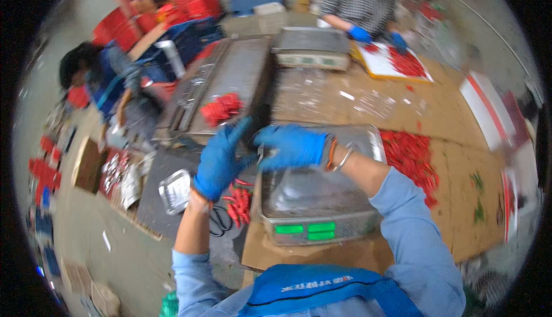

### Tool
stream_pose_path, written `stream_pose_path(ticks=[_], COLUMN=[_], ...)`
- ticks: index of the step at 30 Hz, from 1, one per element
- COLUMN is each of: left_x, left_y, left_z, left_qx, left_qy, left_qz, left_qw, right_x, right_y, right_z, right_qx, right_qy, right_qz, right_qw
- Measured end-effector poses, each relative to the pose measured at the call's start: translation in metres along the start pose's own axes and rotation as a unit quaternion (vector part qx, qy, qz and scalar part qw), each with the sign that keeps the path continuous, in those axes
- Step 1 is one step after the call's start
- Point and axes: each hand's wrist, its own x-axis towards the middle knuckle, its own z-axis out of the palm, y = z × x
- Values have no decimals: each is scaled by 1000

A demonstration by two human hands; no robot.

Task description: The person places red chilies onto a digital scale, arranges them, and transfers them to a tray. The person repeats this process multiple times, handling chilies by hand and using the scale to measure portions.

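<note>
My left hand (pixel 222 162), in a blue glove, is raised left of a digital scale (pixel 319 187) with lit green displays, its fingers spread. My right hand (pixel 295 146), also blue-gloved and blurred by motion, hovers over the scale's upper left part. The fingertips of both hands point toward each other; whether something thin is between them cannot be made out. Red chili peppers (pixel 407 162) lie in a pile right of the scale, and a smaller bunch (pixel 238 205) rests below my left hand. A clear plastic tray (pixel 176 191) sits beside my left wrist.
Beyond my hands, packed red peppers (pixel 222 108) sit on a metal surface (pixel 243 67). A second scale (pixel 312 49) stands ahead. Clear plastic packs (pixel 373 103) lie on the cardboard (pixel 465 153). A co-worker's gloved hands (pixel 360 34) work at a white tray (pixel 375 60); another person bends at left.
</note>
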Motion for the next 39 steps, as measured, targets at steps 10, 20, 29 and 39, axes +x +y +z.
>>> stream_pose_path(ticks=[10, 20, 29, 39], left_x=[-14, 88, 189, 233], left_y=[179, 113, -9, 25], left_z=[32, 120, 220, 304], left_qx=[-50, -364, 163, 257], left_qy=[-282, -301, -305, -321], left_qz=[354, 150, -9, 268], left_qw=[890, 868, 938, 871], right_x=[-164, -303, -400, -397], right_y=[-96, -117, -109, -102], right_z=[63, 92, 187, 190], right_qx=[14, 69, -150, -128], right_qy=[-59, 268, 319, 282], right_qz=[52, 351, 471, 528], right_qw=[997, 895, 809, 791])
